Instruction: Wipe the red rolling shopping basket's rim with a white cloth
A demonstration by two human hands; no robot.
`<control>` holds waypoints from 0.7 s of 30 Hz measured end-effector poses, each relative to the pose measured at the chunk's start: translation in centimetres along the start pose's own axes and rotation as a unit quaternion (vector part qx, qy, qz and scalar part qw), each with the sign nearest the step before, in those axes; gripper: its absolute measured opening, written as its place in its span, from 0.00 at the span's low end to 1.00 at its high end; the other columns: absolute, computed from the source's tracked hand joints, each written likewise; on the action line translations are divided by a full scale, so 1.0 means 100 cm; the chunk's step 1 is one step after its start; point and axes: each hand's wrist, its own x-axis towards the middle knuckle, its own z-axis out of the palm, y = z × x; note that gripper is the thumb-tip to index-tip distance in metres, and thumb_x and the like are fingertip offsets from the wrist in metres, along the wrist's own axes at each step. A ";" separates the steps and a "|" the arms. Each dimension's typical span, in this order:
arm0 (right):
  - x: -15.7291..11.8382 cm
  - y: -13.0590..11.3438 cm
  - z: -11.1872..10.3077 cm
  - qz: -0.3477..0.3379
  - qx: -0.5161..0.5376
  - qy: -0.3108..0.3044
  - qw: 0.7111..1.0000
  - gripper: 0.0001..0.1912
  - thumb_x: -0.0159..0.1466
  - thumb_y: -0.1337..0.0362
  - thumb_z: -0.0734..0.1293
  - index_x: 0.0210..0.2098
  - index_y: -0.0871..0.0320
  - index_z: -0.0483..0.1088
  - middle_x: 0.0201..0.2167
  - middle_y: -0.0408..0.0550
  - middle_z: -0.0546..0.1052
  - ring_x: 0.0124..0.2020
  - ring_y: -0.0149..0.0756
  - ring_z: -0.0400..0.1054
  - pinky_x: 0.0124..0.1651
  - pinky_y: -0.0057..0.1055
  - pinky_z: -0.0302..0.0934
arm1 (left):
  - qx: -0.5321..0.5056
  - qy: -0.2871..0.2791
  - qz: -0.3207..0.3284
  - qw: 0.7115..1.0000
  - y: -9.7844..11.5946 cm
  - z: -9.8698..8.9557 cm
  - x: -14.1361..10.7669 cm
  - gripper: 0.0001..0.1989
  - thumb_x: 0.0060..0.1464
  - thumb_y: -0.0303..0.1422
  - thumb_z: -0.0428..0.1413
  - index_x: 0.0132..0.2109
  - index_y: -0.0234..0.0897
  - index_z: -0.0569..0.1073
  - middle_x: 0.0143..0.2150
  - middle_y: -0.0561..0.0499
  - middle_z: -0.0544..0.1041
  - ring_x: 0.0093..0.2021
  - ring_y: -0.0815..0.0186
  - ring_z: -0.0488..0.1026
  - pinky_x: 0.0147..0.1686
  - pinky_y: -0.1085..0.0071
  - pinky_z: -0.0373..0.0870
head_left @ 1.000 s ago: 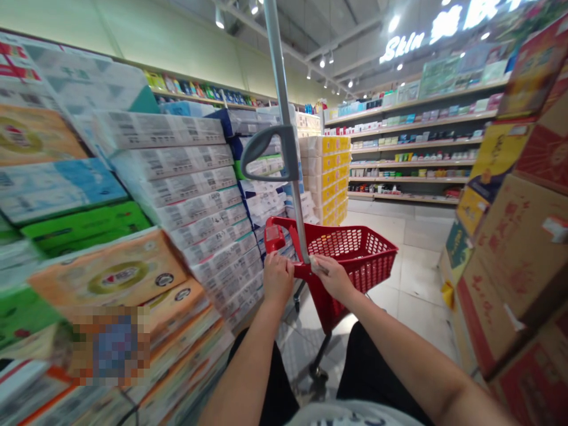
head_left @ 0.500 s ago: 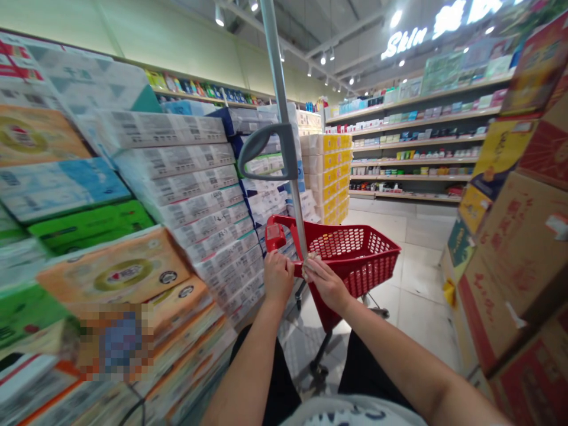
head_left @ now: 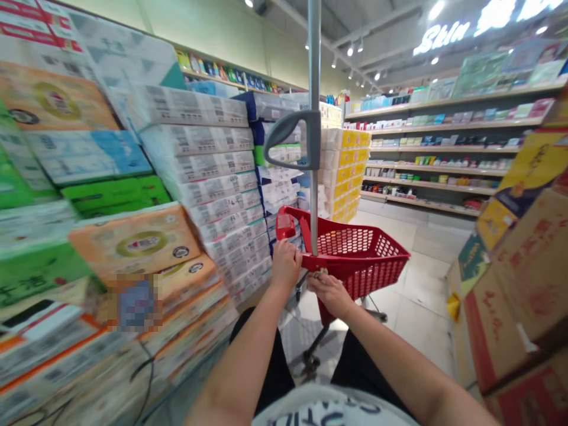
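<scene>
A red plastic shopping cart on casters stands right in front of me, its basket walls full of holes. A metal pole with a grey loop handle rises at its near end. My left hand is closed around the cart's near rim, just below a red block-shaped grip. To the right of it, my right hand presses a small crumpled, pale brownish cloth against the cart's near side, below the rim. Its fingers partly hide the cloth.
Stacked tissue packs line the left, with orange packs nearest me. Cardboard boxes are piled along the right. Beyond the cart, a tiled floor leads to shelves of small goods. A black cord hangs at lower left.
My right hand with the cloth has moved from the pole's foot at the rim to just below the rim. The left hand keeps its hold. The whole view has shifted slightly.
</scene>
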 end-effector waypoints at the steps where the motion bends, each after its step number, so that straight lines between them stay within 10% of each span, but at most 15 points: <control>1: 0.001 -0.001 0.000 0.002 0.002 -0.009 1.000 0.15 0.67 0.66 0.60 0.51 0.46 0.71 0.52 0.40 0.74 0.49 0.34 0.67 0.51 0.32 0.63 | 0.000 -0.001 -0.002 1.000 0.000 0.000 0.000 0.10 0.59 0.27 0.45 0.32 0.40 0.68 0.36 0.47 0.72 0.53 0.56 0.65 0.58 0.50 0.60; 21: -0.023 0.000 0.021 -0.022 -0.034 -0.082 0.996 0.14 0.68 0.64 0.59 0.49 0.51 0.71 0.54 0.43 0.72 0.53 0.36 0.63 0.53 0.34 0.57 | -0.042 -0.002 -0.003 0.999 0.001 -0.003 -0.005 0.09 0.61 0.28 0.45 0.39 0.38 0.70 0.42 0.48 0.73 0.61 0.56 0.60 0.62 0.48 0.57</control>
